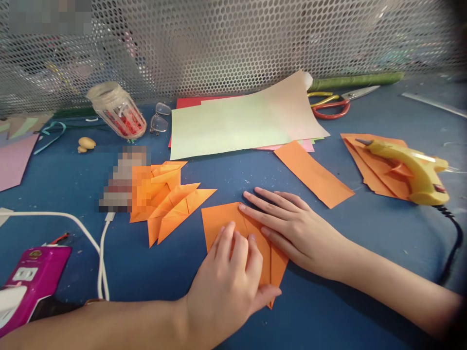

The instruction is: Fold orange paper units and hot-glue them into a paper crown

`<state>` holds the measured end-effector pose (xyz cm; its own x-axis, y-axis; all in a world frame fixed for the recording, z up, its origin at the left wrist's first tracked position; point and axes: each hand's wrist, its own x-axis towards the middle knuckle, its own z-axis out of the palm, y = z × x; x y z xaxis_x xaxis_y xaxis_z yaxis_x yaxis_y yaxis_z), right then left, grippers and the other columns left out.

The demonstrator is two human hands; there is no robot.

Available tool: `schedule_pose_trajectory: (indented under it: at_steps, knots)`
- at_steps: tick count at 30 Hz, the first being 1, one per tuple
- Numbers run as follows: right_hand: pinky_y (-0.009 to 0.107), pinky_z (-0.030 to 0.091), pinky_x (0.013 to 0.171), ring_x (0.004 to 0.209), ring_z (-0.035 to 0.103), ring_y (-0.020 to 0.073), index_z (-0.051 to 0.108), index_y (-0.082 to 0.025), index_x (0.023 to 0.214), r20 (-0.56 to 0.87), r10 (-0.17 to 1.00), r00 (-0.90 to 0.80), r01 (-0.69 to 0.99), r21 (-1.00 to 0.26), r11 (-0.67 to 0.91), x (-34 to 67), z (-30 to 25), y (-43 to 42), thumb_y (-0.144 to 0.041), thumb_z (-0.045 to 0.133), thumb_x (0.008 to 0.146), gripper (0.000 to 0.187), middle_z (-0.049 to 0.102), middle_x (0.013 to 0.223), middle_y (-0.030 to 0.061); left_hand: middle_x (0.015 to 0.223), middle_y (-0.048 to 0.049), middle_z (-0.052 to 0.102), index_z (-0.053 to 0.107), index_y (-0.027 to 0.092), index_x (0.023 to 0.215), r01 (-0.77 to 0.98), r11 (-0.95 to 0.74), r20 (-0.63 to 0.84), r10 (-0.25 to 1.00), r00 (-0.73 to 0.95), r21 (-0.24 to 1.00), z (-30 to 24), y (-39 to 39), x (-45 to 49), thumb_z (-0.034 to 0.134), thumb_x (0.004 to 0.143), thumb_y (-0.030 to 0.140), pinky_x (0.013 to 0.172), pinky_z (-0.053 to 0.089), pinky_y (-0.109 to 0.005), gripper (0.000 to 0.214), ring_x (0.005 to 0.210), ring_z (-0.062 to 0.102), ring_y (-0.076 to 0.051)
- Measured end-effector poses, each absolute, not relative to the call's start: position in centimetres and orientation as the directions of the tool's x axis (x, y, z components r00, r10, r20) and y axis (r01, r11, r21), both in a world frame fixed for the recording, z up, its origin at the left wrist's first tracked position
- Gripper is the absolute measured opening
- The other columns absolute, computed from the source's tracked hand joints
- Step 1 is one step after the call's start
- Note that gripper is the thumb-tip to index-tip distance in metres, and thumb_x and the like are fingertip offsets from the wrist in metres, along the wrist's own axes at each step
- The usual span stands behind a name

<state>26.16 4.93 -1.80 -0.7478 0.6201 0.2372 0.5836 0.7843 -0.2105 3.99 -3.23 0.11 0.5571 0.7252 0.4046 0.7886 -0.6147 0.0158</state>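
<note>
Work surface: matte blue tabletop (314, 316), marked with small pale specks. Rear boundary: silver-grey perforated metal panel (233, 39), round holes in regular rows. Blurred colours, unidentifiable, show through the perforations. Illumination: soft, with faint sheen on the panel.

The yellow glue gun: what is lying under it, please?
Pieces of orange paper show under its front part; whatever the glue gun itself covers cannot be seen.

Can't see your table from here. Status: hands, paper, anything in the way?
Left hand curled on orange sheet. Right hand flat on its right side. Sheet creased. Only hands seen on it; folded pieces lie apart.
</note>
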Motion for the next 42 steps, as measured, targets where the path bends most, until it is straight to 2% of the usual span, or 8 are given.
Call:
schedule_pose_trajectory:
  at_steps: [5,10,17,22,27,31,37,42]
  knots:
    - [0.054,0.049,0.116,0.158,0.038,0.0273,0.028,-0.035,0.169,0.219,0.612,-0.76,0.572,-0.223,0.789,26.2,-1.7,4.9,-0.022,0.036,0.108,0.063,0.044,0.168,0.0021,0.103,-0.0194,0.078,0.077,0.005,0.111,0.792,-0.611,0.429,0.716,0.551,0.003,0.4,-3.0,4.0,0.062,0.103,0.06,0.091,0.066,-0.039,0.057,0.108,0.077,-0.035]
    - [0.05,0.048,0.116,0.159,0.036,0.0236,0.02,-0.031,0.171,0.238,0.617,-0.75,0.58,-0.21,0.787,26.3,-1.9,4.8,-0.024,0.036,0.11,0.064,0.043,0.169,0.0007,0.104,-0.0192,0.078,0.077,0.007,0.114,0.788,-0.616,0.409,0.721,0.559,0.01,0.5,-3.1,4.0,0.062,0.103,0.06,0.09,0.066,-0.041,0.057,0.109,0.077,-0.035]
    - [0.049,0.046,0.117,0.16,0.035,0.0232,0.024,-0.031,0.17,0.217,0.616,-0.757,0.582,-0.203,0.787,26.2,-1.7,5.0,-0.024,0.035,0.11,0.062,0.042,0.17,0.0002,0.103,-0.017,0.078,0.077,0.008,0.111,0.791,-0.611,0.438,0.718,0.541,0.025,0.5,-2.9,4.0,0.059,0.105,0.055,0.093,0.065,-0.039,0.051,0.108,0.077,-0.034]
    - [0.049,0.046,0.116,0.16,0.036,0.023,0.031,-0.029,0.168,0.207,0.608,-0.767,0.579,-0.187,0.794,26.2,-1.6,5.0,-0.024,0.034,0.111,0.058,0.043,0.169,0.0011,0.105,-0.0177,0.077,0.076,0.008,0.114,0.786,-0.617,0.424,0.724,0.544,0.046,0.5,-3.0,4.0,0.065,0.102,0.057,0.093,0.064,-0.04,0.052,0.111,0.075,-0.035]
    - [0.049,0.046,0.115,0.159,0.038,0.0239,0.031,-0.028,0.168,0.2,0.604,-0.772,0.572,-0.196,0.796,26.2,-1.5,5.0,-0.025,0.033,0.111,0.057,0.044,0.168,0.0024,0.116,-0.0181,0.077,0.074,0.011,0.115,0.788,-0.608,0.385,0.753,0.533,0.098,0.6,-2.7,4.0,0.068,0.099,0.059,0.092,0.063,-0.043,0.051,0.11,0.073,-0.034]
    - [0.052,0.046,0.117,0.159,0.037,0.0243,0.034,-0.031,0.167,0.203,0.627,-0.752,0.576,-0.262,0.775,26.3,-1.6,5.2,-0.026,0.033,0.111,0.056,0.043,0.169,0.0022,0.126,-0.0181,0.077,0.074,0.013,0.112,0.78,-0.613,0.384,0.755,0.531,0.127,0.7,-2.3,4.0,0.068,0.099,0.058,0.092,0.062,-0.043,0.047,0.11,0.072,-0.033]
    - [0.053,0.051,0.118,0.155,0.044,0.0277,0.059,-0.03,0.153,0.205,0.621,-0.757,0.507,-0.414,0.756,27.2,-0.6,6.2,-0.027,0.041,0.11,0.046,0.054,0.161,0.0031,0.131,-0.0211,0.076,0.074,0.014,0.108,0.776,-0.619,0.389,0.749,0.536,0.123,0.8,-2.1,3.9,0.066,0.1,0.057,0.088,0.062,-0.043,0.045,0.109,0.072,-0.033]
    - [0.053,0.052,0.118,0.154,0.045,0.0292,0.068,-0.03,0.143,0.177,0.604,-0.777,0.434,-0.544,0.718,28.6,0.5,7.1,-0.026,0.047,0.108,0.041,0.058,0.157,0.0045,0.133,-0.0219,0.075,0.074,0.013,0.106,0.777,-0.62,0.391,0.744,0.541,0.105,0.8,-2.1,3.9,0.062,0.103,0.056,0.087,0.062,-0.042,0.044,0.108,0.074,-0.032]
